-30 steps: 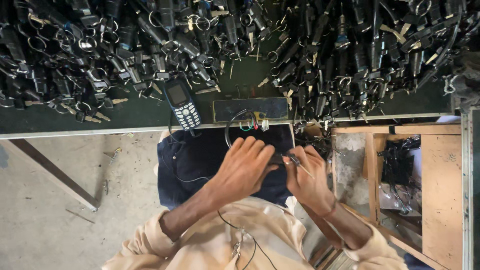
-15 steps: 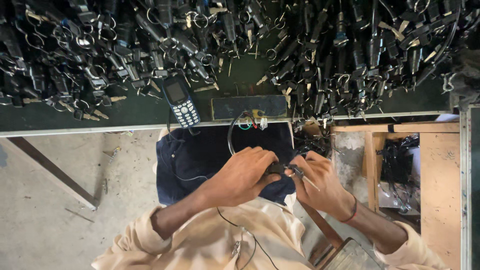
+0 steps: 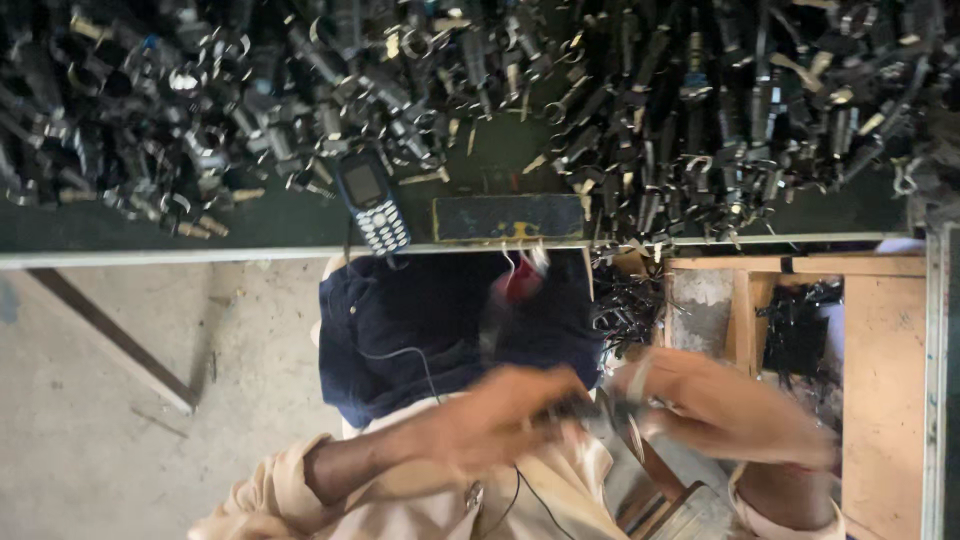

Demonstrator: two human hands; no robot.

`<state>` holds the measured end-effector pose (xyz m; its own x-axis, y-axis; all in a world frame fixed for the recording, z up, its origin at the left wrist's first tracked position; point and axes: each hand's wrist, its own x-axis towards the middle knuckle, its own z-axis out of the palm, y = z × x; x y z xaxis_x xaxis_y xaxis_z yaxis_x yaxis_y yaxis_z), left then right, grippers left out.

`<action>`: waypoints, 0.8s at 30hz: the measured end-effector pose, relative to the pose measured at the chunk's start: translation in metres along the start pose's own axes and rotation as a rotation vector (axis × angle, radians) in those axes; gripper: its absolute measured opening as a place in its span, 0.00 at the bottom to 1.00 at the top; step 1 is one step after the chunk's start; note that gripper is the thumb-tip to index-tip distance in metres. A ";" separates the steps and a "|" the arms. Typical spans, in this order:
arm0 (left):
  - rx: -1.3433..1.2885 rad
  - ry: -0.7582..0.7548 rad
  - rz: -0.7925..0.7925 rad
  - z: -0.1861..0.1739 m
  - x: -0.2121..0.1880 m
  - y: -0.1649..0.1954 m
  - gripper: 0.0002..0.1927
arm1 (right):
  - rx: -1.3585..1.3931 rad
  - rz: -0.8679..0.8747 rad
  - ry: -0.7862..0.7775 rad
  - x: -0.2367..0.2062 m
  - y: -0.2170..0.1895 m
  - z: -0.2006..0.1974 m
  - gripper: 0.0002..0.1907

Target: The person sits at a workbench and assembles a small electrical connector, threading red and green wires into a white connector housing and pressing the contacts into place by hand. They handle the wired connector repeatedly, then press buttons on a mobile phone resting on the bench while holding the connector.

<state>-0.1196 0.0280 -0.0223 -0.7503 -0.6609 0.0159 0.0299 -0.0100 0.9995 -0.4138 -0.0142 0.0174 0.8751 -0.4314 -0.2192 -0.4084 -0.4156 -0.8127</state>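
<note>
Dark metal parts (image 3: pixel 620 110) lie heaped across the tabletop (image 3: pixel 300 215), filling the view from 9 through 12 to 3 o'clock. Keypad phone (image 3: pixel 372 203) rests near the tabletop's front edge at about 11 o'clock from the hands, with a flat dark block (image 3: pixel 508 217) just beside it toward 3 o'clock.

Both hands are motion-blurred, low in the view, over the lap. Left hand (image 3: pixel 500 418) sits at about 6 o'clock, right hand (image 3: pixel 725 405) at 4 o'clock of centre. Half a second ago both hands were sharp and higher, close under the tabletop edge, working together on a small piece against the navy cloth (image 3: pixel 440 320). They have since dropped toward the body and spread slightly, and the smear says the move is quick. My reading: the close work at the cloth has broken off and the piece is being pulled or shifted nearer the body.

A small dark piece (image 3: pixel 575 407) shows between the two hands, touching both as far as the blur allows. Left fingers appear curled around it. Right fingers cannot be read; closed or loose, I cannot tell.

A red and white streak (image 3: pixel 522 278) hangs at 12 o'clock of the left hand, too blurred to identify. Thin cable (image 3: pixel 425 370) runs down across the cloth. Wooden compartments (image 3: pixel 885 350) at 3 o'clock hold more dark parts.
</note>
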 end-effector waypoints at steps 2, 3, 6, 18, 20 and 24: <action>-0.262 -0.226 -0.031 0.000 -0.015 0.021 0.16 | -0.028 0.157 -0.026 -0.018 0.005 -0.015 0.14; -0.253 -0.173 0.064 -0.004 -0.018 0.030 0.17 | 0.031 0.148 0.090 -0.024 0.010 -0.018 0.11; 0.020 0.043 0.373 -0.021 -0.022 0.056 0.16 | 0.129 0.227 0.465 -0.036 0.021 -0.016 0.08; 0.929 0.791 0.095 -0.246 -0.047 0.057 0.29 | 0.249 0.254 0.809 0.008 0.016 0.012 0.09; 1.280 0.884 -0.132 -0.264 -0.065 0.031 0.32 | 0.227 0.283 0.785 0.005 0.026 0.014 0.07; 1.328 1.103 0.028 -0.252 -0.097 -0.022 0.38 | 0.152 0.303 0.864 -0.006 0.039 -0.005 0.06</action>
<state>0.1190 -0.0963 -0.0522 0.0285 -0.8176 0.5751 -0.9143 0.2113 0.3456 -0.4366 -0.0319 -0.0096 0.2143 -0.9768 -0.0047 -0.4959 -0.1047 -0.8620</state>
